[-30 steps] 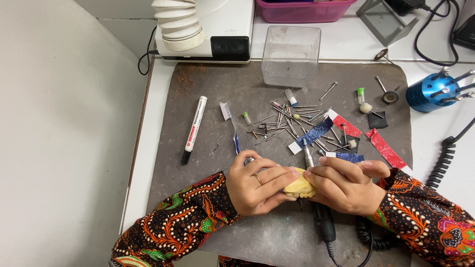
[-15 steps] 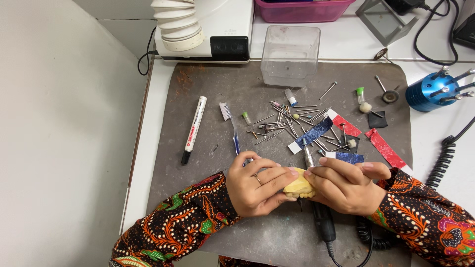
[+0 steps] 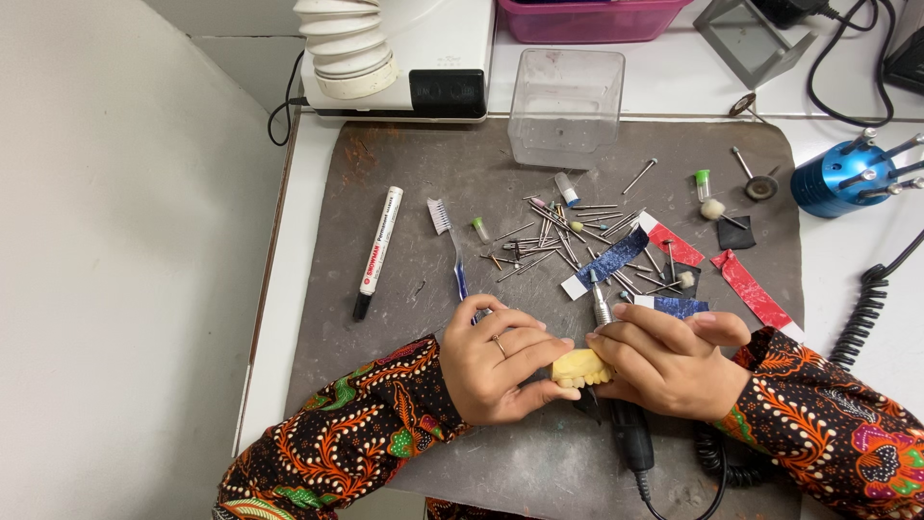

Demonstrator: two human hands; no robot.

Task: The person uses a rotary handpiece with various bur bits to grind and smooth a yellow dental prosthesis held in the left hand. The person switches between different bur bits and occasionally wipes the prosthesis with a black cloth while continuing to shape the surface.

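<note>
Pinched between both hands at the near edge of the dark grey rubber work mat [image 3: 385,193]: a pale yellow plaster cast of a row of teeth [image 3: 580,368]. Left hand [image 3: 500,371], ring on one finger, curled shut around the cast's left end, thumb underneath, fingers over the top. Right hand [image 3: 669,361] closed over the cast's right end and, at the same time, wrapped round a black and silver motor handpiece [image 3: 616,385], metal nose poking out above the fingers, black body and cable trailing down below the wrist. Probably gripped from both sides to keep the cast steady against the tool; only a guess.

Just beyond the grip, a scatter of thin metal burs and drill bits [image 3: 558,236], with blue and red strips of abrasive paper [image 3: 616,258] among them, all within easy reach. Up and left of the left hand, a white-headed toothbrush with a blue handle [image 3: 449,246]; further left, a white marker pen with a black tip [image 3: 377,250]. Far beyond, a clear plastic box [image 3: 566,106] and a white ribbed suction hose [image 3: 345,48]. Off to the far right, a blue metal bur stand [image 3: 835,178].

Working tip of the handpiece not to be made out. Underside of the cast hidden by the fingers. Both elbows, in bright patterned sleeves, cut off by the frame's lower edge.
</note>
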